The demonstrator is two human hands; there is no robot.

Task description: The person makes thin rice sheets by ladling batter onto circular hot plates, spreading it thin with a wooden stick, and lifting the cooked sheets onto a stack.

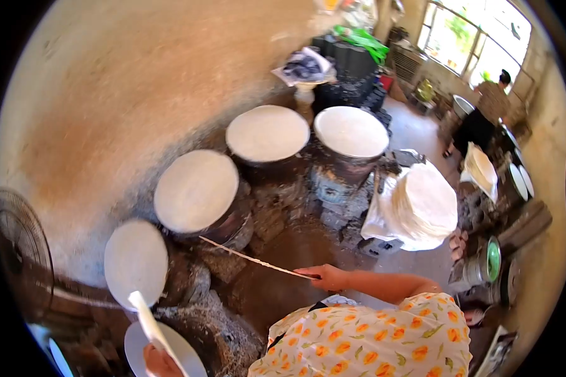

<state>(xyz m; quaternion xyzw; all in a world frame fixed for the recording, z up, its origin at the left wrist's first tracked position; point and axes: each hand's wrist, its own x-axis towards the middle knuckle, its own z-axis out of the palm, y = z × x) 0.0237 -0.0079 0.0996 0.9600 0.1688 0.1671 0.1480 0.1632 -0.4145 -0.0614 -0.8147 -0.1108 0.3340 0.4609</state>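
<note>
My right hand [328,276] is closed round the end of a long thin stick [258,259]. The stick's far tip points left, by the edge of a round griddle [197,191] with a whitish surface. At the lower left, my left hand [159,359] grips a flat white thing [152,327], seen nearly edge-on; its kind cannot be made out. Behind it is a pale round surface [176,345], and just above lies another pale griddle [136,261]. Two more white-topped round griddles, one in the middle [267,133] and one further right [351,131], stand on sooty bases.
A stack of thin round white sheets [424,201] rests on white cloth at the right. A fan [22,251] stands by the left wall. Another person [484,110] is near the window. Pots, including a green-lined one [493,259], line the right wall.
</note>
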